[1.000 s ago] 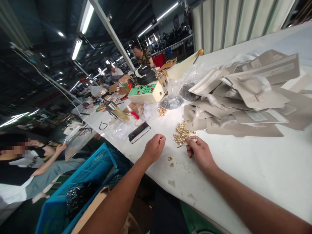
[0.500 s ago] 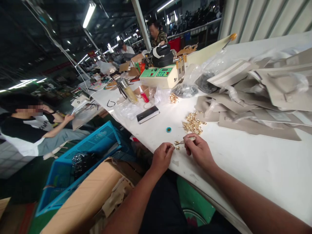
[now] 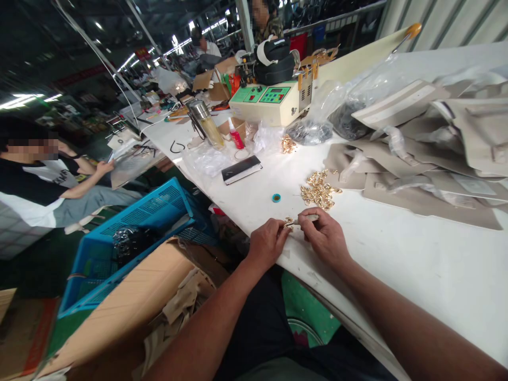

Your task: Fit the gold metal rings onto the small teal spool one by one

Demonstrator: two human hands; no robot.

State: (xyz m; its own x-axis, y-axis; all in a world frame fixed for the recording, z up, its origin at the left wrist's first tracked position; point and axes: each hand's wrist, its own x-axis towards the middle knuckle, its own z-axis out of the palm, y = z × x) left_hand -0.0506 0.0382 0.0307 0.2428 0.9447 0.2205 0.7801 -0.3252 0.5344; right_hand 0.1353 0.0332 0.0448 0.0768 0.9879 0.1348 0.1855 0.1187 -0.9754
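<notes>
While the hands work close together near the edge of the bench point(image 3: 416, 259), the left hand point(image 3: 266, 244) pinches a gold piece point(image 3: 289, 227) between thumb and forefinger, and the right hand point(image 3: 323, 233) grips a slim tool point(image 3: 311, 217) by its pale handle, the thin tip pointing at that piece. Whether the tip touches the metal is hard to tell, since the fingers cover part of it and the parts are tiny. Just beyond the fingertips lies another gold ring point(image 3: 288, 219), apart from the heap point(image 3: 319, 189) of similar pieces farther in on the bench. Judging by that heap, only a very small share is in hand and most is left; no separate group of finished pieces can be made out, so how many are done is unclear. To the left of the heap sits a small blue cap point(image 3: 276, 198), with something dark inside it. Farther back, a copper-coloured pile point(image 3: 288, 144) lies beside a bag point(image 3: 309, 131), well apart from both hands, and the stack of grey panels point(image 3: 428, 203) on the right is untouched by either.
</notes>
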